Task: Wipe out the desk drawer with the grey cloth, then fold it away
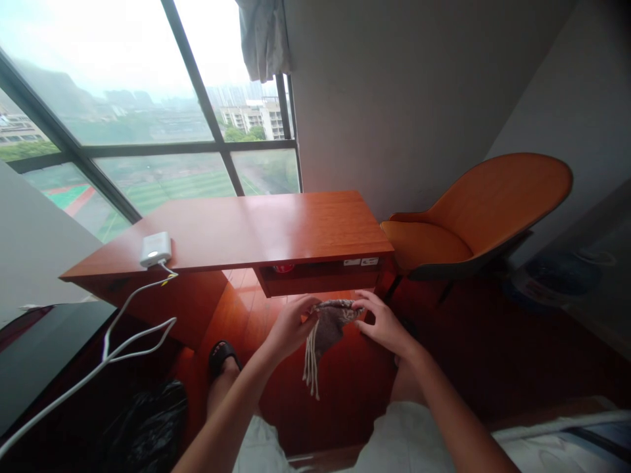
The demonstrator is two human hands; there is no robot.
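Observation:
A small grey-brown fabric pouch (329, 332) hangs over the floor in front of the desk, with a patterned upper edge. My left hand (294, 323) pinches the left end of that edge between thumb and fingers. At the opposite end, my right hand (383, 322) grips the edge, its thumb and fingers bent around the cloth. Several cream cords (310, 364) dangle from the left side, below my left hand. The inside of the pouch cannot be seen.
Ahead stands a reddish wooden desk (276, 226) with a white charger (156, 249) and its white cable (121, 315). An orange chair (497, 203) is on the right. A black plastic bag (148, 420) lies at lower left. Large windows (148, 118) rise behind the desk.

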